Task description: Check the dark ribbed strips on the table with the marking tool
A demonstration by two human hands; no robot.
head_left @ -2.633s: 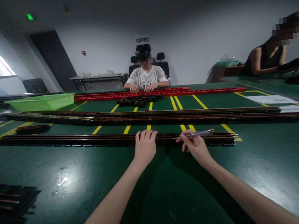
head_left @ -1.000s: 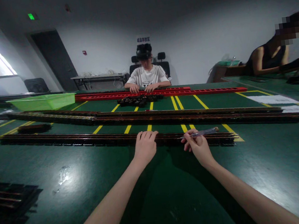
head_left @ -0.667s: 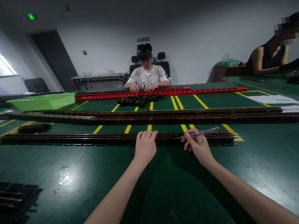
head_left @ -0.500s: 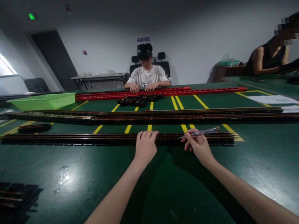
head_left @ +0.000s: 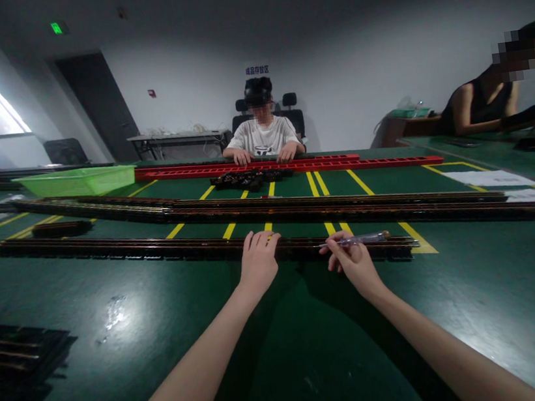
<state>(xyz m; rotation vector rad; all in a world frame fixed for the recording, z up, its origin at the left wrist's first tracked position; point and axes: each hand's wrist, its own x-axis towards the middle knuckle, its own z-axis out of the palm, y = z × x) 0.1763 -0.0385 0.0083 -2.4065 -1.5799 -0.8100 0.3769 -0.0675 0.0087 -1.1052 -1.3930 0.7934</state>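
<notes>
A long dark slatted strip with thin brownish rails along it lies across the green table in front of me. My left hand is closed over its near edge, fingers bent across the top and their tips partly hidden. My right hand pinches a slim screwdriver with a clear handle, its handle pointing right and its shaft pointing left over the strip. The fingers under the screwdriver are curled near the strip's right end; whether they touch it I cannot tell.
Further back run a longer dark strip, red slotted rails and a heap of dark pieces. A green basket stands at the back left. More strips lie near left. One person sits opposite, another right.
The strip under my hands has slid slightly left, and both hands have shifted a little left with it. The person opposite has moved a hand to the right, and a red rail reaches further right.
</notes>
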